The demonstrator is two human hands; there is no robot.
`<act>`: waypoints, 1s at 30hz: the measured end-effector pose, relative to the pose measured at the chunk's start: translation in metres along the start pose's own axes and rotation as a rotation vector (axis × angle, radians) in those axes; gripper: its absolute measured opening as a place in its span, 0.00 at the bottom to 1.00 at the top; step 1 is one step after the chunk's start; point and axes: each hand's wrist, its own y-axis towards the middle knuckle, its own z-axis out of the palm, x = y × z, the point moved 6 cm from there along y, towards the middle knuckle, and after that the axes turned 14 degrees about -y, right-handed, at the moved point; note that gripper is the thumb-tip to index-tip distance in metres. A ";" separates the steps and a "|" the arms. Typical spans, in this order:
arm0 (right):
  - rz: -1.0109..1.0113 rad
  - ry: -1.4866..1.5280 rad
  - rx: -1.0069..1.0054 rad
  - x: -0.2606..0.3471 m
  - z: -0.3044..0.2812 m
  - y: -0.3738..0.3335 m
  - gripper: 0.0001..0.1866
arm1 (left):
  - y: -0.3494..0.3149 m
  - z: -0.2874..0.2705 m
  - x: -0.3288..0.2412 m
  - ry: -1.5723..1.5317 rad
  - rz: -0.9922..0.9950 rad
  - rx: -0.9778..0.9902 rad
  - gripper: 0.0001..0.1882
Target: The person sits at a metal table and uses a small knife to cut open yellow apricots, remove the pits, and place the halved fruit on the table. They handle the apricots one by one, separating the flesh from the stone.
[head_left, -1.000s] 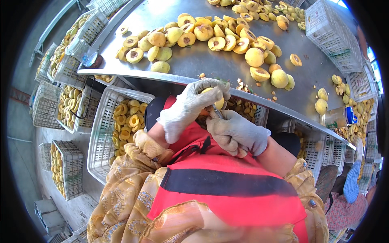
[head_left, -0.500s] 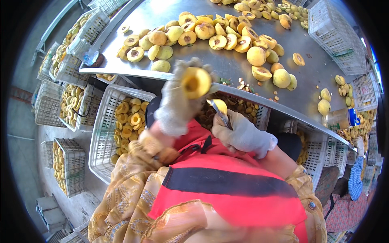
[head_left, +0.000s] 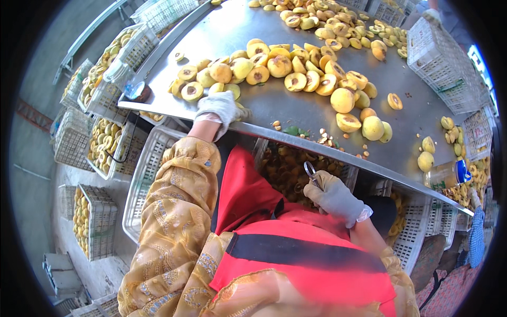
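My left hand (head_left: 219, 110), in a whitish glove, reaches to the near edge of the metal table (head_left: 264, 113), beside yellow peach halves (head_left: 191, 91). Its fingers are mostly hidden, so I cannot tell whether they grip a piece. In my right hand (head_left: 337, 199), also gloved, is a small pitting tool (head_left: 310, 170) with a curved metal loop at its tip; the fingers are closed round its handle. That hand is over my red apron (head_left: 311, 227), below the table edge. Cut and whole-looking peaches (head_left: 342, 100) form a row across the table.
Under the table edge stands a crate of pitted fruit (head_left: 290, 166). A white crate (head_left: 145, 177) is to my left. Stacked crates (head_left: 446, 66) sit on the table's right, near a clear jar with blue lid (head_left: 449, 174). Another person's blue sleeve (head_left: 477, 238) shows at far right.
My left hand has gone from holding a hollowed peach half over my lap to the table's edge; that half is gone from view. The yellow piece on the tool's tip is gone too.
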 end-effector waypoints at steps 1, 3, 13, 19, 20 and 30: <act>0.065 0.006 0.015 -0.002 -0.003 -0.004 0.12 | 0.004 0.008 -0.019 0.029 0.080 0.007 0.34; 0.153 0.077 0.016 -0.005 -0.005 -0.011 0.11 | 0.018 0.030 -0.044 0.046 0.216 -0.007 0.32; 0.001 0.371 -0.066 0.041 -0.038 -0.023 0.09 | -0.061 0.048 -0.101 -2.290 0.692 0.753 0.34; -0.038 0.156 -0.175 0.079 -0.041 -0.011 0.09 | -0.097 0.062 -0.110 -2.472 0.461 0.800 0.37; -0.056 0.147 -0.178 0.080 -0.039 -0.011 0.09 | -0.099 0.062 -0.108 -2.447 0.459 0.731 0.37; -0.019 0.193 -0.084 0.072 -0.022 0.001 0.08 | -0.108 0.050 -0.104 -2.322 0.627 0.386 0.27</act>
